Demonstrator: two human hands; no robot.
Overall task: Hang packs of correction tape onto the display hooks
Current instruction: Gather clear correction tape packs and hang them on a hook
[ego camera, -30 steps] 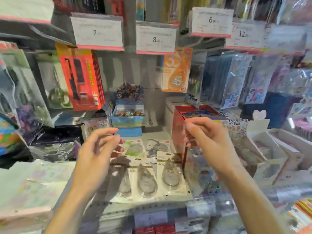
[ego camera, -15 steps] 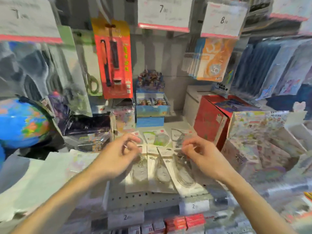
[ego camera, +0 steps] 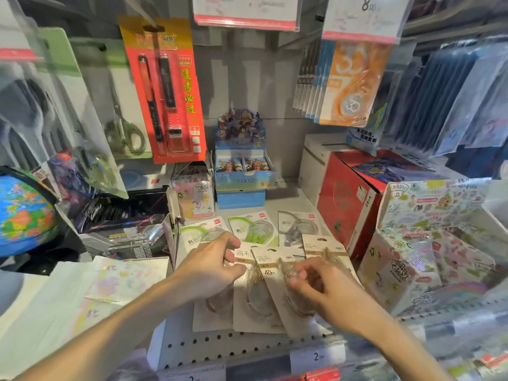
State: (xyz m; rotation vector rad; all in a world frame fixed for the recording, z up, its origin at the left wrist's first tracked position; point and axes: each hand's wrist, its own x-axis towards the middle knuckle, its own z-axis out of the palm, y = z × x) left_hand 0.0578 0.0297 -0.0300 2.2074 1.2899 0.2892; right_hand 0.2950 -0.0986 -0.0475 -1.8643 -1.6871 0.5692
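1. My left hand (ego camera: 213, 266) is over the shelf (ego camera: 220, 345), fingers curled, its tips on the top edge of a beige correction tape pack (ego camera: 243, 257); I cannot tell whether it pinches the card or only touches it.
2. My right hand (ego camera: 321, 287) lies across the packs just beside the left hand, fingers bent down on a clear tape shell; the blur keeps me from telling whether it grips the shell or only rests on it.
3. Under and between my hands I count four beige packs, overlapping like a fan: one mostly under my left hand, one marked 40m (ego camera: 268, 270), one under my right hand, and one (ego camera: 323, 247) beyond my right hand's fingers.
4. Just past my fingertips lie three more packs flat on the shelf: two with green print (ego camera: 254, 229) and one grey (ego camera: 298, 226).
5. Above my right hand, one bunch of orange tape packs (ego camera: 354, 83) hangs from a hook under a price tag (ego camera: 365, 17) reading 8.
6. Above my left hand hang one red pen pack (ego camera: 165, 89) and one pair of scissors (ego camera: 123, 130) in a green-backed card.
7. Far off my left hand sits one globe (ego camera: 24, 210); beside my right hand stands one red box (ego camera: 349, 204) and, further out, a box of stickers (ego camera: 428, 259).
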